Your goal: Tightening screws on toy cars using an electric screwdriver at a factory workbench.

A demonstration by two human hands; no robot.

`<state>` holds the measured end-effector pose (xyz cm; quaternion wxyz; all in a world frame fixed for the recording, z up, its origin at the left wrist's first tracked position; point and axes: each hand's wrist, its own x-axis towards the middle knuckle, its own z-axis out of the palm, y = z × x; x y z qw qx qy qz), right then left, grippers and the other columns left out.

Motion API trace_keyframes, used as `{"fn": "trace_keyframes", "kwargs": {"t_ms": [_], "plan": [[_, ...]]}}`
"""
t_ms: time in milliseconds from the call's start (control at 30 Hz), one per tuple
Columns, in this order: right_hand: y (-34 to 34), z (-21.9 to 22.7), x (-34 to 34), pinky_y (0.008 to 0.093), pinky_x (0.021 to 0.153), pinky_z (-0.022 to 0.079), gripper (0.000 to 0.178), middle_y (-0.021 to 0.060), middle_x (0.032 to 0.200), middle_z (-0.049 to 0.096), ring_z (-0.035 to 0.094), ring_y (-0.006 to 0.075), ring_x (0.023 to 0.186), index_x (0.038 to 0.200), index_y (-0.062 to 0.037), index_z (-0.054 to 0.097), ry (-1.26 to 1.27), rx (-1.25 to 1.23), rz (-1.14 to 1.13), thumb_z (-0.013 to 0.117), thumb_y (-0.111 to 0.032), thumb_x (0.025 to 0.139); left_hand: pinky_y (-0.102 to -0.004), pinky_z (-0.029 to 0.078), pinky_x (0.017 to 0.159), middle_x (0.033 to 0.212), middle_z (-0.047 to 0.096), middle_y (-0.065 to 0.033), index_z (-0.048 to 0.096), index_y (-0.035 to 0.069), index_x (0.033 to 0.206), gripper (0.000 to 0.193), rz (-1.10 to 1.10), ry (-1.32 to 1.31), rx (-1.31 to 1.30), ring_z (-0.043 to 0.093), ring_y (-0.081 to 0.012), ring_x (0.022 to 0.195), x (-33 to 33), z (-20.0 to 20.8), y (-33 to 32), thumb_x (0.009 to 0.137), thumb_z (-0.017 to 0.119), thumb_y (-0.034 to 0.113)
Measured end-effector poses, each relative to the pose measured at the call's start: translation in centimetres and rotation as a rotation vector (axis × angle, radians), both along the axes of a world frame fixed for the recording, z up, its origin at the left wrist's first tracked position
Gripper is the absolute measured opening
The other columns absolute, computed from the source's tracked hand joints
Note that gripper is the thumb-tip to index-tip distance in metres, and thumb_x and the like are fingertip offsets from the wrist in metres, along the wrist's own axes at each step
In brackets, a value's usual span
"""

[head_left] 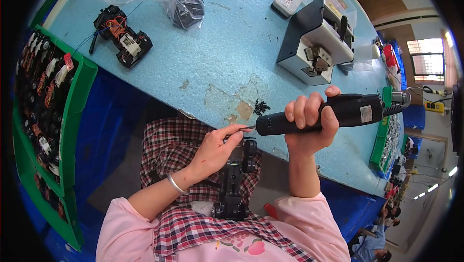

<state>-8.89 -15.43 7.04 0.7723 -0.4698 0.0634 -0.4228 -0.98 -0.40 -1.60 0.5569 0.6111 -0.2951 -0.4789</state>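
Observation:
My right hand [311, 119] is wrapped round a black electric screwdriver [353, 109], held level with its bit pointing left. My left hand [217, 150] has thumb and forefinger pinched together at the tip of the thin metal bit [248, 128]; whatever small thing lies between them is hidden. Below these fingers a black toy car chassis [234, 184] with wheels rests upside down or on its side on my checked apron, I cannot tell which. A little heap of small black screws [261, 107] lies on the blue table [208, 54] just beyond the bit.
Another car chassis with wires [123, 35] sits at the table's far left, near a plastic bag of black parts [186, 10]. A boxy machine [314, 44] stands at the right. Green trays [79, 83] of car parts stand at left; another green tray [382, 141] is at right.

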Motion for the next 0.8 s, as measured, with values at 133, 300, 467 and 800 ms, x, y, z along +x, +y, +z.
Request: {"fn": "trace_keyframes", "kwargs": {"t_ms": [133, 300, 467, 800], "plan": [[0.0, 0.0, 0.0, 0.0279, 0.052, 0.037, 0.025, -0.0024, 0.059, 0.037, 0.037, 0.0092, 0.049, 0.110, -0.0119, 0.039, -0.001, -0.027, 0.009, 0.044, -0.019, 0.087, -0.0248, 0.031, 0.048, 0.053, 0.036, -0.0010, 0.062, 0.009, 0.110, 0.026, -0.008, 0.001, 0.004, 0.034, -0.0055, 0.052, 0.1, 0.4, 0.0, 0.090, 0.048, 0.020], [-0.1, 0.0, -0.1, 0.0282, 0.052, 0.037, 0.026, -0.0021, 0.059, 0.037, 0.037, 0.0094, 0.049, 0.111, -0.0116, 0.039, 0.011, -0.029, 0.011, 0.044, -0.019, 0.087, -0.0251, 0.031, 0.048, 0.053, 0.035, -0.0003, 0.061, 0.010, 0.112, 0.027, 0.002, 0.008, -0.008, 0.034, -0.0052, 0.052, 0.1, 0.3, 0.0, 0.090, 0.047, 0.019], [0.0, 0.1, -0.1, 0.0284, 0.052, 0.038, 0.026, -0.0018, 0.059, 0.037, 0.037, 0.0096, 0.048, 0.111, -0.0115, 0.039, 0.016, -0.043, 0.019, 0.044, -0.019, 0.086, -0.0251, 0.032, 0.048, 0.053, 0.033, -0.0003, 0.059, 0.013, 0.115, 0.028, -0.035, 0.060, 0.053, 0.032, -0.0060, 0.052, 0.3, 0.8, 0.1, 0.090, 0.047, 0.018], [1.2, 0.4, -0.4, 0.0287, 0.053, 0.039, 0.030, -0.0008, 0.058, 0.039, 0.039, 0.0109, 0.048, 0.110, -0.0103, 0.037, 0.066, -0.122, 0.090, 0.052, -0.019, 0.086, -0.0308, 0.041, 0.090, 0.112, 0.056, -0.0110, 0.041, 0.010, 0.130, 0.063, -0.121, -0.042, 0.135, 0.055, -0.0160, 0.098, 0.9, 1.6, 0.2, 0.073, 0.067, 0.010]]}}
